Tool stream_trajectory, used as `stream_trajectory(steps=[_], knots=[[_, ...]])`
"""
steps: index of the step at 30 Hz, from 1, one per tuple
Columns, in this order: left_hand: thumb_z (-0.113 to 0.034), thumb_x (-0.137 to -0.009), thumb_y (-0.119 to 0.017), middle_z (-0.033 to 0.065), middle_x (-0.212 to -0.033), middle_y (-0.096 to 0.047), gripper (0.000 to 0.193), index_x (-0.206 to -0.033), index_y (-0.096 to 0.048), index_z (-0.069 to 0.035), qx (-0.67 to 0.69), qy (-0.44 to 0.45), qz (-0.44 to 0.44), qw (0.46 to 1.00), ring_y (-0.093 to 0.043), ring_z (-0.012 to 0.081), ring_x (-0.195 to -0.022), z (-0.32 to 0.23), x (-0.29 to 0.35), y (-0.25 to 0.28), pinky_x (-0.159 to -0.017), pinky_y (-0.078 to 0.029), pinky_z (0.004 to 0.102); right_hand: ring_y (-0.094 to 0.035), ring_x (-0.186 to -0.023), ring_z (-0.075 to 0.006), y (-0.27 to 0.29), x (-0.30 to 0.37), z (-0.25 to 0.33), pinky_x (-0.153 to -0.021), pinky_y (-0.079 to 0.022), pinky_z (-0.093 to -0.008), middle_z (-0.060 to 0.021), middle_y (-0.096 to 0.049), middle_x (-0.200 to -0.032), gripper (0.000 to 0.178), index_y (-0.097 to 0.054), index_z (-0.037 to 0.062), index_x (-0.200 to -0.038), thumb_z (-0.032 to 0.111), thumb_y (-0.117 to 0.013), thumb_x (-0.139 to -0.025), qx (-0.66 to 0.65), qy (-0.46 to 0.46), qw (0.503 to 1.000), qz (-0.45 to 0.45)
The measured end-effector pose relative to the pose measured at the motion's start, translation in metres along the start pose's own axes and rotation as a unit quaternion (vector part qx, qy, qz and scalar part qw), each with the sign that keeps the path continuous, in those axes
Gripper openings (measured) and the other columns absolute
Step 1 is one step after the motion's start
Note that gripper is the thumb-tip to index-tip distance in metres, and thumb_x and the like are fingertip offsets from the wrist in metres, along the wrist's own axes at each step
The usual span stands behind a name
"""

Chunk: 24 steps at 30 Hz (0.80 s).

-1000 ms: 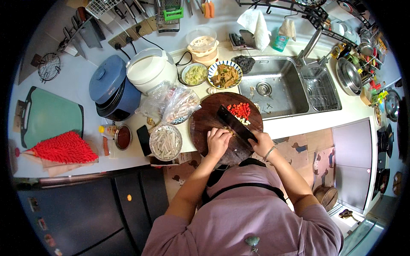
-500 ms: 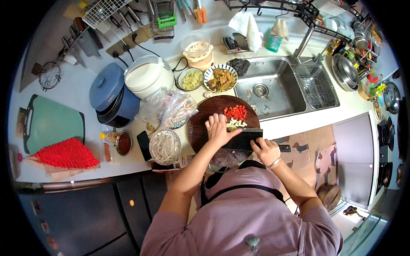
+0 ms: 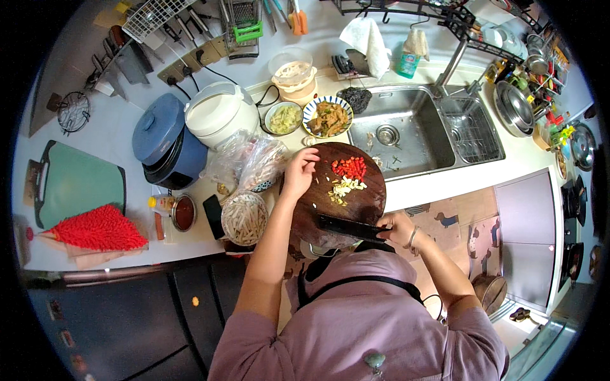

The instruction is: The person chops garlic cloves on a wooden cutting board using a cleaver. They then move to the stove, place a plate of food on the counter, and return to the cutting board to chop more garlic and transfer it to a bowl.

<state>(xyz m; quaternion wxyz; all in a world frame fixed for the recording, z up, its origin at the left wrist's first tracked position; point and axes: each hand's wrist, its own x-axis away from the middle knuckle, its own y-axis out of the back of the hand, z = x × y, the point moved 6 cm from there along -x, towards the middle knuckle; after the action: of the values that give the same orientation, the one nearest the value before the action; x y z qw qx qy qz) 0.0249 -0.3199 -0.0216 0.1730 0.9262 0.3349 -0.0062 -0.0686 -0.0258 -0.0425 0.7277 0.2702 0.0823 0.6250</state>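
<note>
My right hand (image 3: 399,230) grips a dark cleaver (image 3: 351,227), whose blade lies across the near part of the round wooden chopping board (image 3: 311,203), seen almost edge-on. Toward the board's far side sits a pile of chopped red chilli (image 3: 349,169). Just nearer lies chopped pale garlic (image 3: 345,187), with a few bits scattered beside it. My left hand (image 3: 300,174) is over the board's left edge, its fingers loosely bent and apart, holding nothing. Close to it are plastic bags (image 3: 264,155) around a bowl.
Left of the board stand a bowl of pale strips (image 3: 245,219), a phone (image 3: 214,216) and a rice cooker (image 3: 168,143). Behind it are a bowl of cooked food (image 3: 328,117) and a dish of pale green vegetable (image 3: 283,119). A steel sink (image 3: 406,136) adjoins at the right.
My left hand has lifted off the garlic and moved left to the board's edge. The cleaver has come nearer to me, away from the garlic, and its blade has tipped edge-on.
</note>
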Motion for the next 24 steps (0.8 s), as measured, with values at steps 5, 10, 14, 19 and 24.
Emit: stream_trajectory(steps=[5,10,14,19,24], knots=[[0.003,-0.092,-0.056,0.0112,-0.104,-0.068,0.024,-0.115,-0.060,-0.002,0.075,0.093,-0.025,0.993,-0.066,0.0152,-0.083,0.024,0.029,0.021,-0.071,-0.053,0.0272,-0.059,-0.067,-0.0172,0.024,-0.042,-0.018,-0.064,-0.049,-0.0324,-0.0136,-0.062,-0.072,0.026,-0.065,-0.0008,-0.089,0.010,-0.080,-0.071,-0.035,0.020,0.993,-0.110],[-0.004,-0.093,-0.059,0.0086,-0.096,-0.070,0.022,-0.114,-0.061,-0.003,0.027,0.110,-0.099,0.989,-0.065,0.0132,-0.079,0.045,0.065,0.036,-0.065,-0.051,0.0251,-0.062,-0.070,-0.0241,0.035,-0.063,0.009,-0.068,-0.049,-0.0337,-0.0195,-0.065,-0.082,0.025,-0.065,-0.0006,-0.095,0.006,-0.075,-0.074,-0.003,0.033,0.997,-0.074],[-0.005,-0.093,-0.060,0.0058,-0.088,-0.068,0.024,-0.117,-0.060,-0.003,-0.048,0.094,-0.180,0.978,-0.062,0.0114,-0.075,0.037,0.082,0.051,-0.062,-0.049,0.0243,-0.067,-0.086,-0.0275,-0.008,-0.061,0.019,-0.077,-0.051,-0.0371,-0.0207,-0.068,-0.090,0.030,-0.066,0.0003,-0.101,0.013,-0.077,-0.076,-0.037,0.001,0.999,0.025],[-0.001,-0.089,-0.064,-0.0015,-0.066,-0.055,0.032,-0.120,-0.058,-0.002,-0.013,0.060,-0.261,0.963,-0.050,0.0056,-0.060,0.022,0.091,0.070,-0.059,-0.043,0.0220,-0.068,-0.093,-0.0318,-0.013,-0.078,0.003,-0.079,-0.052,-0.0359,-0.0221,-0.068,-0.098,0.034,-0.068,0.0018,-0.107,0.014,-0.076,-0.075,-0.035,-0.030,0.998,-0.052],[0.006,-0.084,-0.064,-0.0024,-0.067,-0.054,0.040,-0.122,-0.056,-0.001,0.011,0.024,-0.296,0.955,-0.050,0.0039,-0.061,0.003,0.095,0.078,-0.060,-0.043,0.0191,-0.066,-0.084,-0.0364,0.027,-0.072,0.040,-0.072,-0.052,-0.0391,-0.0203,-0.067,-0.088,0.023,-0.070,0.0022,-0.095,0.012,-0.071,-0.075,0.056,0.029,0.987,-0.150]])
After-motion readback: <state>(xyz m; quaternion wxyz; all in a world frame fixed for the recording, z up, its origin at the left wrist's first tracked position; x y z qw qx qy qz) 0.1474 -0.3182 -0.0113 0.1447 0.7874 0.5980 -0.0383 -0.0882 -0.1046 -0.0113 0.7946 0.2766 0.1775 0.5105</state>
